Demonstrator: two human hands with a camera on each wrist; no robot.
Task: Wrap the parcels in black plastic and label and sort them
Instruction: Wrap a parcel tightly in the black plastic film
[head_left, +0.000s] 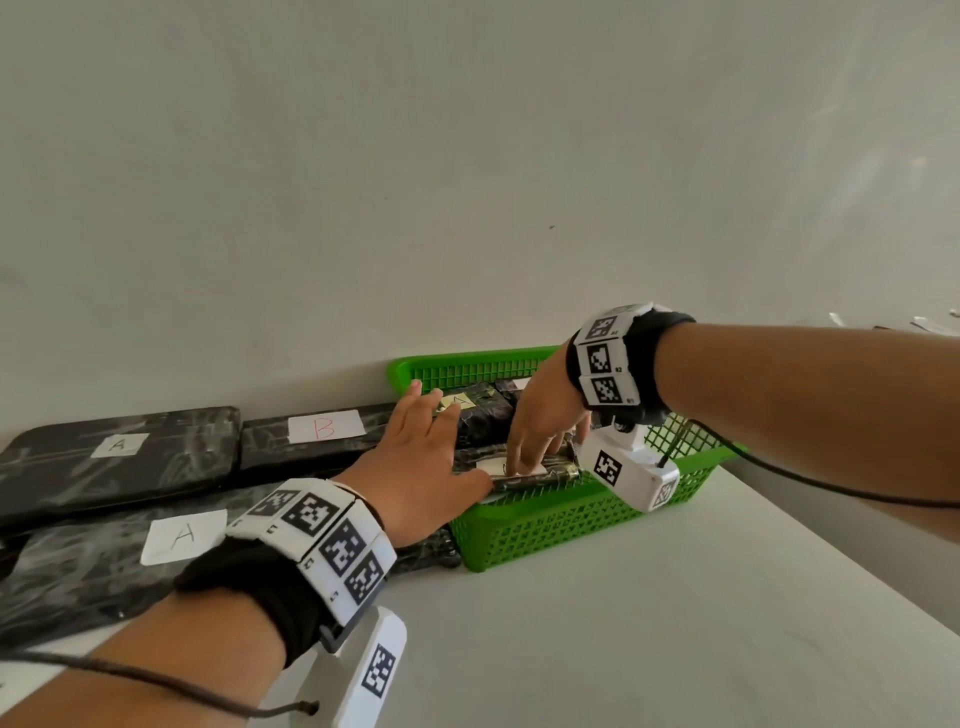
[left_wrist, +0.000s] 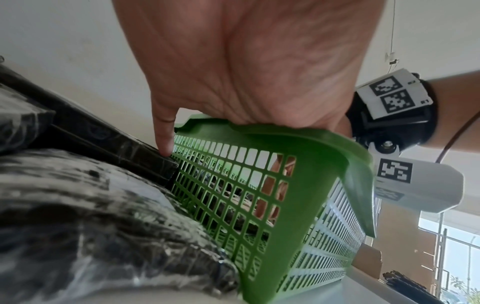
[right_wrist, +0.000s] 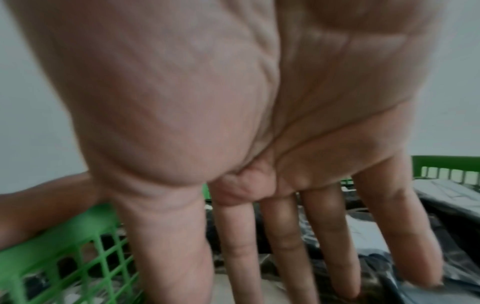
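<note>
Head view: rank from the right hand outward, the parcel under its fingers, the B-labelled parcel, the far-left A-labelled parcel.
1. Parcel under the right hand's fingers, in the green basket.
2. B-labelled parcel, left of the basket.
3. A-labelled parcel, far left by the wall.

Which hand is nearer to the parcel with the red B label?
Left. The left hand reaches just right of the B parcel; the right hand is farther right, inside the green basket.

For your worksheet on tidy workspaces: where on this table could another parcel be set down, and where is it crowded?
Free: the bare table in front of the green basket. Crowded: the basket, holding parcels and both hands, and the left, covered by wrapped parcels.
</note>
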